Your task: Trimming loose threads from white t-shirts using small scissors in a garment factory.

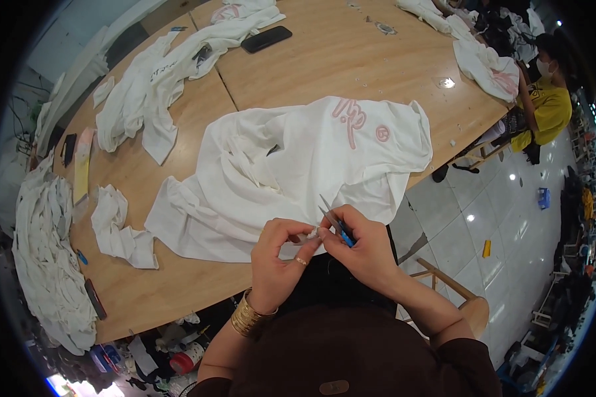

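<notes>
Across the near edge of the table [179, 284], the white garment [298, 165] looks light, soft, limp, probably best held by a fold; the right hand [363, 246] grasps blue-handled scissors [346, 239], the left hand [275, 248] pinches a small white piece [313, 233].

A big light-brown wooden table [324, 66] and a brown wooden stool [474, 313] stand on a shiny floor of pale square tiles [510, 228]

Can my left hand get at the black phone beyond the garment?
Probably not without leaning: the phone lies uncovered, but far beyond the garment, and the left hand is pinching white fabric.
</notes>
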`<action>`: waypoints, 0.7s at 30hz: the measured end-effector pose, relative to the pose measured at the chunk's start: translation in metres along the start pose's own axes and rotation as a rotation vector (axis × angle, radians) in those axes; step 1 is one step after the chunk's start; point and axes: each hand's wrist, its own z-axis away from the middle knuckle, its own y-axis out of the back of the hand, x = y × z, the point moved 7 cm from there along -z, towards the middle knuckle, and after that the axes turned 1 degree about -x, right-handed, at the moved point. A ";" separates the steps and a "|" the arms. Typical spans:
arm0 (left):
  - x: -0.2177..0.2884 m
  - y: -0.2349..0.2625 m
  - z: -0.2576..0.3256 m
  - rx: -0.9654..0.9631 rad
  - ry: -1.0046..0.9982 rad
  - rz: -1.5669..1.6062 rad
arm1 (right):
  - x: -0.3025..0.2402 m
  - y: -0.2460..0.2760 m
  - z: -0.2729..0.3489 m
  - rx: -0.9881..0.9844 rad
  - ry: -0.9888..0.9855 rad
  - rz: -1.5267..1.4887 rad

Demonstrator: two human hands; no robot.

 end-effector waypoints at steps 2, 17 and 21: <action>-0.006 0.004 -0.001 -0.094 0.043 -0.101 | -0.004 0.000 -0.001 -0.014 0.055 0.056; -0.001 0.005 -0.012 -0.279 0.008 0.383 | 0.001 -0.006 -0.005 -0.089 -0.072 -0.374; -0.002 0.004 -0.011 -0.265 -0.025 0.416 | -0.002 -0.004 -0.001 -0.027 -0.023 -0.362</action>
